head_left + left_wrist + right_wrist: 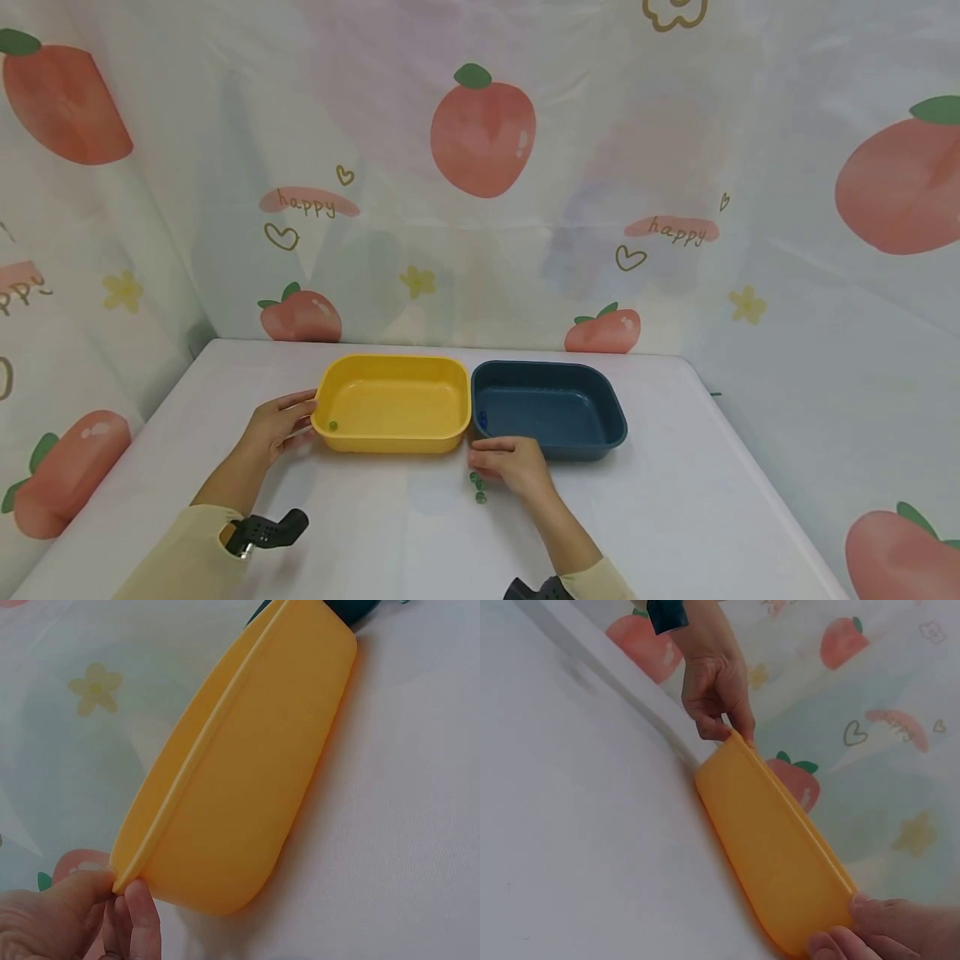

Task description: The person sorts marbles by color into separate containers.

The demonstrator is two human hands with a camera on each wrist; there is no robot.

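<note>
A yellow plastic basin point(390, 445) stands on the white table, with one green marble point(333, 426) inside at its left end. My left hand point(273, 429) pinches its left rim, thumb on top and fingers beneath, as the left wrist view shows. At the near right corner of the yellow basin, my right hand point(513, 467) holds the rim; its thumb point(870, 909) lies against the edge in the right wrist view. Small green marbles point(480, 485) lie in a short row on the table just below the right fingertips.
A dark blue basin point(581, 450) stands right beside the yellow one, with blue marbles point(483, 421) at its left end. Behind the white table point(675, 517) hangs a cloth point(480, 250) printed with peaches, which also runs along both sides.
</note>
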